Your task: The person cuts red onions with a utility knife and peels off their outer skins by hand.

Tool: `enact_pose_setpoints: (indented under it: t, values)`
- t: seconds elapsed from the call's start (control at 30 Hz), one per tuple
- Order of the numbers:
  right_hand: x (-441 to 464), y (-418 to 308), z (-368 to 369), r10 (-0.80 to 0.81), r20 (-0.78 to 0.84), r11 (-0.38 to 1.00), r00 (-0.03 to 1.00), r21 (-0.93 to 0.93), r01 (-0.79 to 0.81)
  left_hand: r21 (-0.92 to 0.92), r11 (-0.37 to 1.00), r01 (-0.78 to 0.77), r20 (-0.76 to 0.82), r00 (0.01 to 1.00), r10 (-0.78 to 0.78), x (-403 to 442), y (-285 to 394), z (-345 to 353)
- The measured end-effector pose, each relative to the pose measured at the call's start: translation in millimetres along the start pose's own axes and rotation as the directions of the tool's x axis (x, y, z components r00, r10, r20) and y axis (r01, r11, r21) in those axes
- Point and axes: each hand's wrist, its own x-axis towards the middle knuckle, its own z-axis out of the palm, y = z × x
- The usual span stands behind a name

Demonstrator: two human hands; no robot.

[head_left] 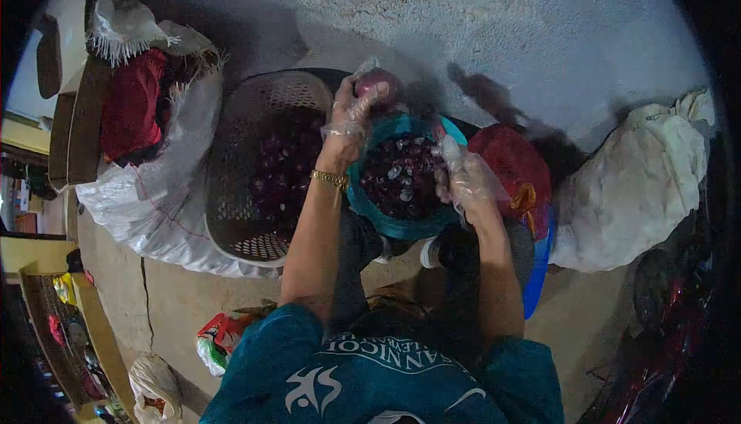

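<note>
My left hand, in a clear plastic glove, is closed around a red onion above the back rim of a teal basin. Dark red onions, several with pale cut ends showing, lie inside this basin. My right hand, gloved the same way, is over the basin's right side with its fingers curled. A slim reddish thing sticks up from these fingers, too dim to name. Left of the basin stands a light perforated basket with more dark red onions.
A white woven sack is at the left, with red mesh in its mouth. At the right are a red mesh bag, a blue rim and a pale full sack. A rough wall stands behind.
</note>
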Motion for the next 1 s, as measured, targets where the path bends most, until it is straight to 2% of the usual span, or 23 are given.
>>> enact_pose_setpoints:
  t: [0.07, 0.1, 0.13, 0.27, 0.3, 0.37, 0.43, 0.5, 0.53, 0.57, 0.6, 0.63, 0.67, 0.7, 0.73, 0.77, 0.8, 0.83, 0.87, 0.93, 1.0]
  values:
    - [3.2, -2.9, 0.0, 0.03, 0.042, 0.999, 0.999, -0.025, -0.029, -0.037, 0.999, -0.019, 0.103, 0.994, 0.022, 2.1, 3.6, -0.9]
    - [5.7, -3.4, 0.5, -0.158, -0.028, 0.852, 0.987, -0.509, 0.122, -0.038, 0.999, -0.021, 0.1, 0.995, 0.024, 3.0, 3.9, -2.8]
    - [6.8, -3.3, 0.7, -0.35, 0.004, 0.466, 0.937, -0.867, 0.178, -0.019, 1.0, 0.003, 0.098, 0.995, -0.001, 3.1, 3.9, -4.9]
    - [7.7, -1.6, -6.8, -0.36, -0.025, 0.489, 0.933, -0.856, 0.166, -0.01, 0.999, 0.039, 0.095, 0.995, -0.038, 0.2, 6.1, -4.8]
    - [6.6, -7.8, -7.1, -0.321, -0.043, 0.506, 0.946, -0.852, 0.133, -0.011, 0.999, 0.037, 0.093, 0.995, -0.036, 3.6, 1.3, -8.2]
    - [4.2, -9.8, -7.0, -0.279, -0.059, 0.52, 0.958, -0.848, 0.1, 0.129, 0.991, 0.027, 0.009, 1.0, -0.028, 11.2, -10.9, -14.7]
    - [0.1, -7.6, -8.1, -0.482, -0.042, 0.486, 0.875, -0.844, 0.227, 0.15, 0.987, 0.065, 0.056, 0.996, -0.074, 8.9, -5.0, -8.4]
    - [3.1, -3.3, -7.1, -0.535, -0.048, 0.49, 0.844, -0.831, 0.263, 0.174, 0.979, 0.102, 0.1, 0.988, -0.12, 3.8, 4.5, -3.8]
    - [3.8, -2.1, -6.1, -0.583, -0.058, 0.494, 0.81, -0.817, 0.297, 0.366, 0.928, -0.074, 0.281, 0.959, -0.034, -2.3, 10.9, -0.8]
    - [3.2, -2.8, -6.6, -0.583, -0.057, 0.494, 0.81, -0.817, 0.298, 0.504, 0.819, -0.273, 0.466, 0.885, 0.008, -7.1, 13.9, 0.4]
    - [-0.2, -11.0, -5.2, -0.515, -0.08, 0.536, 0.854, -0.807, 0.248, 0.504, 0.819, -0.273, 0.465, 0.885, 0.009, -9.8, 11.9, 1.6]
    - [-3.0, -17.3, -4.3, -0.442, -0.101, 0.573, 0.891, -0.796, 0.194, 0.531, 0.765, -0.365, 0.558, 0.83, 0.009, -12.1, 7.3, 4.8]
    - [-2.7, -21.4, -4.0, -0.442, -0.1, 0.573, 0.892, -0.796, 0.194, 0.543, 0.705, -0.456, 0.643, 0.766, 0.0, -14.5, 2.2, 7.3]
    - [-0.4, -25.7, -4.0, -0.307, -0.129, 0.647, 0.943, -0.755, 0.107, 0.585, 0.634, -0.505, 0.649, 0.76, 0.007, -17.3, -1.4, 9.1]
    - [1.2, -27.6, -4.2, -0.165, -0.149, 0.706, 0.975, -0.708, 0.011, 0.585, 0.634, -0.505, 0.65, 0.76, 0.006, -18.2, -3.4, 9.1]
    - [0.5, -26.3, -4.5, -0.164, -0.149, 0.706, 0.975, -0.708, 0.011, 0.653, 0.561, -0.51, 0.645, 0.762, -0.059, -18.8, -5.2, 9.1]
    - [-0.3, -23.5, -4.7, -0.239, -0.131, 0.689, 0.962, -0.721, 0.073, 0.711, 0.48, -0.513, 0.634, 0.764, -0.122, -19.5, -4.1, 10.4]
    - [0.1, -20.4, -4.7, -0.312, -0.111, 0.667, 0.944, -0.733, 0.134, 0.712, 0.48, -0.513, 0.633, 0.764, -0.121, -19.0, -4.7, 10.4]
    - [3.8, -14.3, -5.5, -0.312, -0.109, 0.667, 0.944, -0.733, 0.135, 0.691, 0.506, -0.517, 0.654, 0.746, -0.131, -18.2, -5.3, 9.9]
    - [10.2, -5.8, -6.9, -0.199, -0.146, 0.808, 0.969, -0.585, 0.077, 0.669, 0.531, -0.519, 0.674, 0.726, -0.139, -18.1, -6.9, 9.7]
    - [8.0, -9.1, -11.9, -0.162, -0.1, 0.852, 0.982, -0.516, 0.089, 0.745, 0.328, -0.582, 0.648, 0.747, -0.148, -19.8, -9.8, 9.4]
